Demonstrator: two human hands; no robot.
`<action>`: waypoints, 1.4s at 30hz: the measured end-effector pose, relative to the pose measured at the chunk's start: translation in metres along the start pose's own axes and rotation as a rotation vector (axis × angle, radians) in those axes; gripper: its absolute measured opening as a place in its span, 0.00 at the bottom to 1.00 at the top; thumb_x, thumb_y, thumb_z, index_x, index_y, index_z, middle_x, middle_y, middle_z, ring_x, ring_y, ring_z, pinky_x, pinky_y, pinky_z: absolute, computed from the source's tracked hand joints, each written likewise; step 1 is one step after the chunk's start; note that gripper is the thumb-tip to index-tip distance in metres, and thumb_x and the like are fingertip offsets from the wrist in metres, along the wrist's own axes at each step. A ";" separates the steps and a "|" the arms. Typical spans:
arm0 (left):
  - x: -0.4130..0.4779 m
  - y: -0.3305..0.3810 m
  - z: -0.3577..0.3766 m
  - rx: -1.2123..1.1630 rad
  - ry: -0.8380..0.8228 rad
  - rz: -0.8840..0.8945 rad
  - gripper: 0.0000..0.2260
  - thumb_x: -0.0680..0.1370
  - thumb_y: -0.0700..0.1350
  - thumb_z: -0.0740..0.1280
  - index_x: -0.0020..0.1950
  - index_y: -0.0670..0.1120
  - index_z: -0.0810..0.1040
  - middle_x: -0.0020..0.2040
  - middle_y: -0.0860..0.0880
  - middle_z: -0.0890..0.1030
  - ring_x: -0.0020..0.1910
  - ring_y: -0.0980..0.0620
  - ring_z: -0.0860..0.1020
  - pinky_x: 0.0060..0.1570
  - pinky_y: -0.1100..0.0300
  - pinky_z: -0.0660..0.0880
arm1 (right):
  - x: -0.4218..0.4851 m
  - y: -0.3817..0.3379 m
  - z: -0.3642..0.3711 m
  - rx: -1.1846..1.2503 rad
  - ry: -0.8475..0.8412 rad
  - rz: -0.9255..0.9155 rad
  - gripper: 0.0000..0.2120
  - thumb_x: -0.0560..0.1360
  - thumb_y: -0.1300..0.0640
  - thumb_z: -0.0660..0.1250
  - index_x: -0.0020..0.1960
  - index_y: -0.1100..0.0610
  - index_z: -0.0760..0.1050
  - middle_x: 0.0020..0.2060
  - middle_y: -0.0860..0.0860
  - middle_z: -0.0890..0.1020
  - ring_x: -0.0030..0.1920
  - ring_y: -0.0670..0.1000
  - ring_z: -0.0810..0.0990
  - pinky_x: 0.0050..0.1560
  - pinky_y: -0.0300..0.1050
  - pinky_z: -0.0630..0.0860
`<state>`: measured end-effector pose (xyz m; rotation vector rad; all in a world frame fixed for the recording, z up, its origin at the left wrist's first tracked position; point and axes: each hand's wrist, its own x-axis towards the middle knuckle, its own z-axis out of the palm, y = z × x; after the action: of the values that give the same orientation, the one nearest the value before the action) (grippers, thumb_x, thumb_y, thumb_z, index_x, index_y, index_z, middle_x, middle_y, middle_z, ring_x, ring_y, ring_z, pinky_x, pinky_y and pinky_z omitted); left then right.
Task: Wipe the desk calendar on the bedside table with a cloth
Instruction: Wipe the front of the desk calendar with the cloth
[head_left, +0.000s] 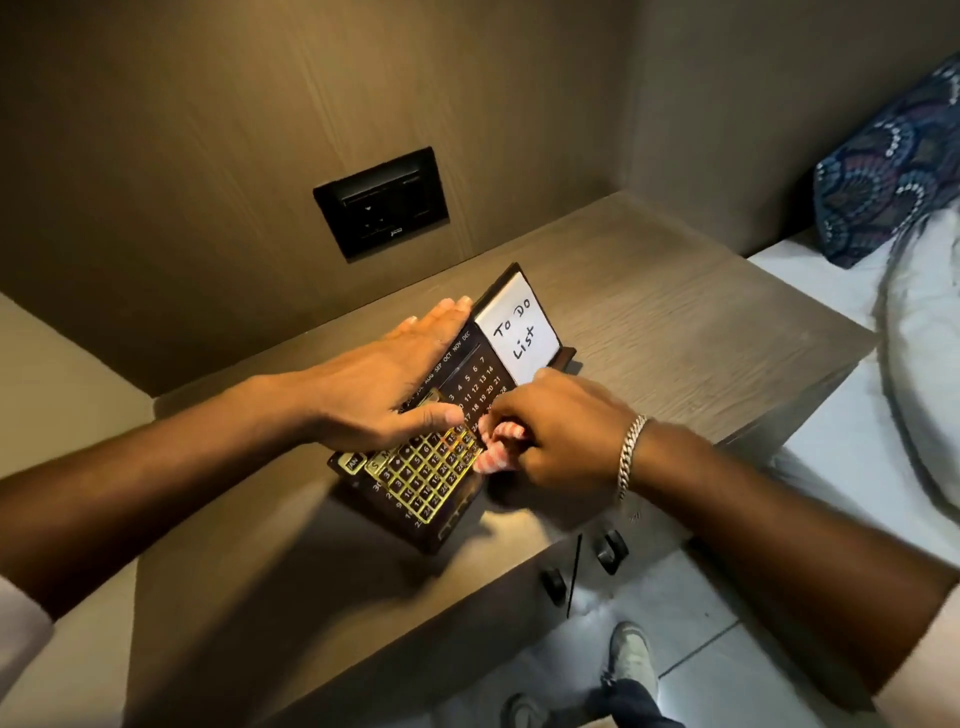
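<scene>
A dark wooden desk calendar (467, 384) stands tilted on the bedside table (675, 322), with white numbers, a gold grid frame and a white "To Do List" note at its right end. My left hand (395, 384) lies flat along the calendar's top edge, thumb on its face, steadying it. My right hand (561, 431), with a silver bracelet on the wrist, is closed around a bunched red-and-white striped cloth (493, 447) pressed against the calendar's front, near the gold grid.
A black socket panel (382, 202) is set in the wooden wall behind the table. A bed with white sheets (831, 291) and a patterned blue pillow (893, 171) lies to the right. Two dark drawer knobs (610, 551) and my shoe (631, 654) show below.
</scene>
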<state>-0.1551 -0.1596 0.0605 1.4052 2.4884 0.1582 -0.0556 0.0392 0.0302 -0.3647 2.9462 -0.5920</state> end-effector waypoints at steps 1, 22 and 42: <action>0.001 0.000 -0.001 0.009 -0.004 0.009 0.44 0.74 0.68 0.54 0.77 0.49 0.32 0.77 0.50 0.35 0.75 0.62 0.34 0.69 0.69 0.32 | 0.004 0.002 -0.006 -0.109 -0.036 -0.023 0.11 0.72 0.44 0.67 0.51 0.49 0.77 0.46 0.52 0.81 0.51 0.55 0.76 0.43 0.46 0.73; 0.014 -0.007 0.007 0.034 0.035 0.016 0.46 0.73 0.69 0.56 0.77 0.48 0.32 0.79 0.47 0.37 0.76 0.57 0.35 0.70 0.64 0.32 | 0.012 -0.004 0.004 -0.470 -0.129 -0.302 0.14 0.75 0.43 0.63 0.53 0.51 0.76 0.51 0.49 0.79 0.46 0.49 0.64 0.39 0.44 0.59; 0.021 -0.005 0.007 0.047 0.006 0.053 0.46 0.72 0.71 0.56 0.76 0.51 0.32 0.75 0.54 0.33 0.73 0.62 0.30 0.68 0.65 0.30 | 0.008 0.017 -0.008 -0.590 -0.148 -0.077 0.18 0.75 0.43 0.62 0.63 0.46 0.71 0.58 0.54 0.70 0.60 0.56 0.67 0.48 0.53 0.75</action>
<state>-0.1675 -0.1448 0.0491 1.4920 2.4765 0.1155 -0.0678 0.0554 0.0303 -0.5447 2.9090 0.3062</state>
